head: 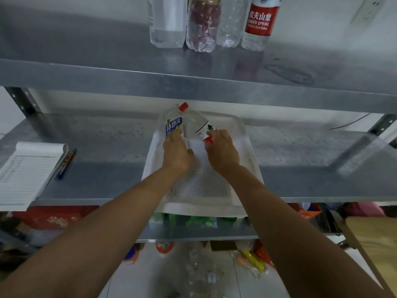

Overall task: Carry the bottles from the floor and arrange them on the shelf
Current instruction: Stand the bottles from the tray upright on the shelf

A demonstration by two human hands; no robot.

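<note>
My left hand (177, 150) grips a clear bottle with a blue label (173, 124), standing in a white mesh tray (202, 188) on the middle shelf (111, 160). Beside it, my right hand (222, 150) holds a clear bottle with a red cap and red label (196, 123), tilted to the left at the tray's far end. Both bottles touch each other. On the top shelf (193, 82) stand several bottles in a row, among them a red-labelled water bottle (258, 22) and a reddish crumpled one (202, 24).
A notepad (30, 171) and a pen (65, 163) lie on the middle shelf at the left. Green bottles (199, 220) sit on the shelf below the tray. Clear bottles (199, 269) and coloured packets (253, 260) lie on the floor. A wooden board (373, 244) leans at the right.
</note>
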